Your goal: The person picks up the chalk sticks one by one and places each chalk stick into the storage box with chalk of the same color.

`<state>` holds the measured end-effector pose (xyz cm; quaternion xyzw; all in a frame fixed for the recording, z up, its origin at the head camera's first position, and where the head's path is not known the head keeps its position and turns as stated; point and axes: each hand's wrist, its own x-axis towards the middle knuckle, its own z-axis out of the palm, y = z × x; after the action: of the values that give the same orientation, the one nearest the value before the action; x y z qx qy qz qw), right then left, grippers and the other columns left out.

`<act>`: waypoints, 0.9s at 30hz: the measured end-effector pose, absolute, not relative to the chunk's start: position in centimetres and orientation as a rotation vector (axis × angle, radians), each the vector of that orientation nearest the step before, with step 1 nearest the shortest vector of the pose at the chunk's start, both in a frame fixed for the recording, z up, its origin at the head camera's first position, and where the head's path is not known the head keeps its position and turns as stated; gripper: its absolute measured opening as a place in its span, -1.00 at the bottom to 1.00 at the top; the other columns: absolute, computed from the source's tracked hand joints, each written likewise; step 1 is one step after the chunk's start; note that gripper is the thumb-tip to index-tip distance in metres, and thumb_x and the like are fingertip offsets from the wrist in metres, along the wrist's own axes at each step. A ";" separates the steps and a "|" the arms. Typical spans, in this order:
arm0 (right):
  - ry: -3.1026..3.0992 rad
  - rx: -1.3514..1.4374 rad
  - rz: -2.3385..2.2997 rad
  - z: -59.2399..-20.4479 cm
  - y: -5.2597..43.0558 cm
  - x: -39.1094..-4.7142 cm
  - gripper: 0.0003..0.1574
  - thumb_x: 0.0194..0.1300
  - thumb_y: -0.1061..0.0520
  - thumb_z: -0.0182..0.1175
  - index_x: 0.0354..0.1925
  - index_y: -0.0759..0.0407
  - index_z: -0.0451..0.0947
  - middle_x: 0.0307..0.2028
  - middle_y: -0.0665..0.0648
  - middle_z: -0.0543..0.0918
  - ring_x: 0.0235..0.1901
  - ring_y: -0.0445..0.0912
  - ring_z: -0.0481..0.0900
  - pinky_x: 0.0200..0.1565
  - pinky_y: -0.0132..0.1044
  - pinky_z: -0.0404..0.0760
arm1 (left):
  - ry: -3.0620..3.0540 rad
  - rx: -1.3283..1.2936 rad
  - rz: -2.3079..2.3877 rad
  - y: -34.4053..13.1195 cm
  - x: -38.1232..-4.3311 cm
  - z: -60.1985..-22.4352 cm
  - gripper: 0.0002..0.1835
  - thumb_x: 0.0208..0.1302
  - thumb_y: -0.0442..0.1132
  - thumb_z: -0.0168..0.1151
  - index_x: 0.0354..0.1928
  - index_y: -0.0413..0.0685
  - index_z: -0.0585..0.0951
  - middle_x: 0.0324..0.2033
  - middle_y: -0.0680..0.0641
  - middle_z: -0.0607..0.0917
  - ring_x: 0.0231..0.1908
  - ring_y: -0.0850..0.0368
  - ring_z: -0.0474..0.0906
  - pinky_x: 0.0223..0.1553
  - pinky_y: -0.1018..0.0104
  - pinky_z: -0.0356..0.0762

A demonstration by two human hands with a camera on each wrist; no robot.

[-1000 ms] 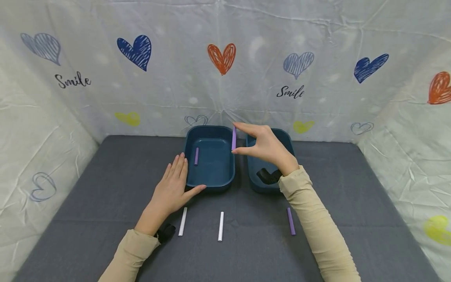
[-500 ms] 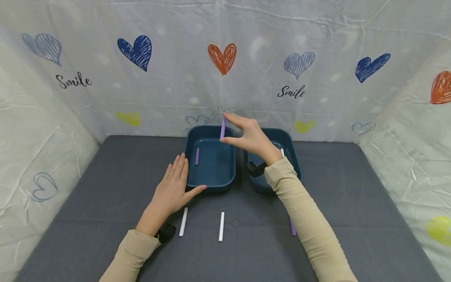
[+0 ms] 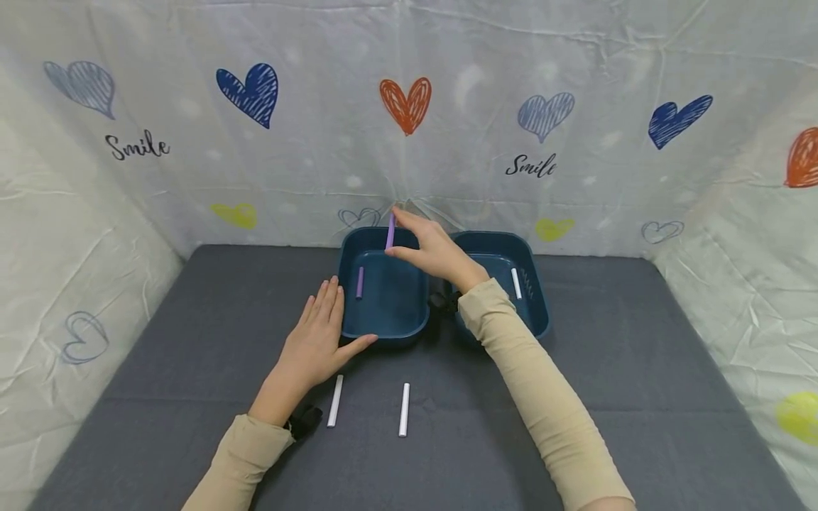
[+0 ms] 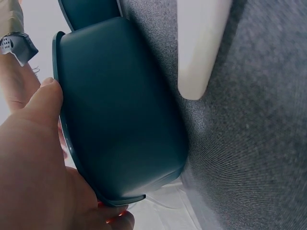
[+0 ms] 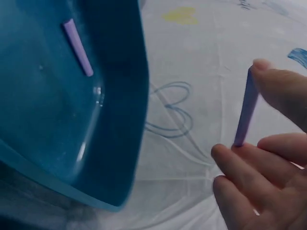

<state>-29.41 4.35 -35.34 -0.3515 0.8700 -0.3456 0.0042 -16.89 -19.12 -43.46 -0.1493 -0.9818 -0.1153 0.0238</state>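
My right hand (image 3: 434, 248) pinches a purple chalk stick (image 3: 390, 231) by its two ends, between thumb and fingers, above the back of the left dark-blue bin (image 3: 412, 336). In the right wrist view that chalk (image 5: 246, 108) stands nearly upright, apart from the bin wall (image 5: 127, 120). Another purple chalk (image 3: 360, 282) lies inside the same bin, near its left wall. My left hand (image 3: 313, 341) rests against this bin's front left corner, fingers straight along the side and thumb along the front rim. The left wrist view has the thumb (image 4: 45, 98) touching the rim.
To the right stands a second dark-blue bin (image 3: 543, 323), partly behind the right wrist, with a white chalk (image 3: 516, 283) in it. Two white chalks, a left one (image 3: 335, 401) and a middle one (image 3: 404, 410), lie on the grey cloth in front. A printed curtain hangs behind.
My right hand has carried the purple chalk leftward, from between the bins to over the left bin. The right forearm now covers the loose purple chalk on the cloth. My left hand stays put.
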 end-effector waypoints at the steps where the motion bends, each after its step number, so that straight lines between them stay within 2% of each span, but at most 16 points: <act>1: 2.717 -1.085 -1.066 -35.4 4.2 -29.5 -0.03 0.42 -0.02 0.23 0.54 0.28 -0.02 0.50 0.21 0.16 0.42 0.01 0.26 0.42 -0.12 0.20 | -3.037 -0.463 -0.358 -19.1 -16.9 -43.5 0.19 0.29 0.47 -0.02 0.51 -0.43 -0.11 0.54 -0.30 -0.20 0.53 -0.20 -0.31 0.48 -0.10 -0.25; 11: 2.625 -0.959 -0.918 -36.4 2.5 -30.4 -0.04 0.46 -0.02 0.17 0.55 0.29 -0.07 0.53 0.20 0.05 0.50 0.02 0.05 0.45 -0.17 0.11 | -3.023 -0.471 -0.348 -19.2 -17.0 -43.7 0.19 0.29 0.47 -0.02 0.51 -0.43 -0.09 0.54 -0.30 -0.19 0.53 -0.19 -0.31 0.48 -0.11 -0.23; 21: 2.598 -0.792 -0.820 -38.1 0.7 -31.0 -0.03 0.46 0.03 0.17 0.57 0.21 -0.12 0.53 0.19 0.09 0.49 0.03 0.07 0.44 -0.11 0.15 | -3.022 -0.471 -0.333 -19.2 -17.0 -43.6 0.18 0.31 0.46 -0.03 0.50 -0.44 -0.08 0.54 -0.31 -0.18 0.52 -0.21 -0.29 0.48 -0.12 -0.22; 27: 2.599 -0.704 -0.762 -39.3 0.2 -31.1 0.01 0.43 0.03 0.22 0.57 0.24 -0.11 0.52 0.22 0.09 0.49 0.05 0.07 0.44 -0.09 0.16 | -3.023 -0.476 -0.328 -19.2 -17.0 -43.7 0.18 0.30 0.47 -0.04 0.51 -0.43 -0.08 0.54 -0.30 -0.18 0.53 -0.18 -0.31 0.48 -0.11 -0.23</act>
<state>-31.06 0.16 -39.27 -0.2478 0.9151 -0.2684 0.1707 -17.00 -19.16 -43.68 -0.1545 -0.9817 -0.1066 0.0317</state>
